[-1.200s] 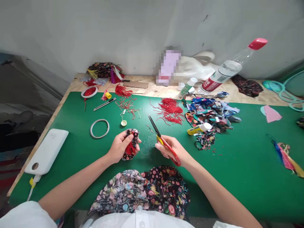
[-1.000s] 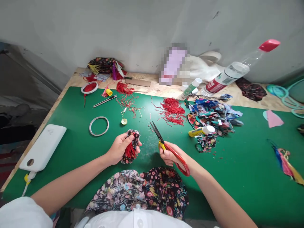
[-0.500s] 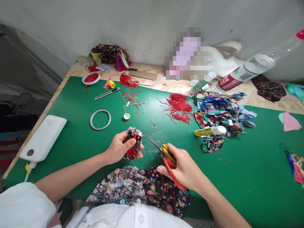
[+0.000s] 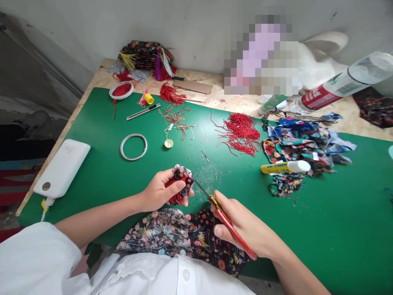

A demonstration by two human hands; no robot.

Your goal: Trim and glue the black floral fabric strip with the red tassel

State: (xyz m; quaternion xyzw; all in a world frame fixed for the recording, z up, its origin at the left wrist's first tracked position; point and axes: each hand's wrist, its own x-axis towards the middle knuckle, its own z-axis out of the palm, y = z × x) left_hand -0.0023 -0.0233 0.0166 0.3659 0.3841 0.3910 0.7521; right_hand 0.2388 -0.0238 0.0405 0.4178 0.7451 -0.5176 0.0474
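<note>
Red-handled scissors (image 4: 229, 224) in rt hand (image 4: 245, 229), tips at fabric bundle (image 4: 180, 185).

Your left hand (image 4: 159, 191) grips a floral fabric bundle (image 4: 181, 184) with red tassel threads; your right hand (image 4: 245, 227) holds red-handled scissors (image 4: 225, 219), tips seemingly touching the bundle.

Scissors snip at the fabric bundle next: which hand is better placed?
Probably the right hand: it grips the scissors, blade tips touching the fabric bundle. The left hand is closed around that bundle.
</note>
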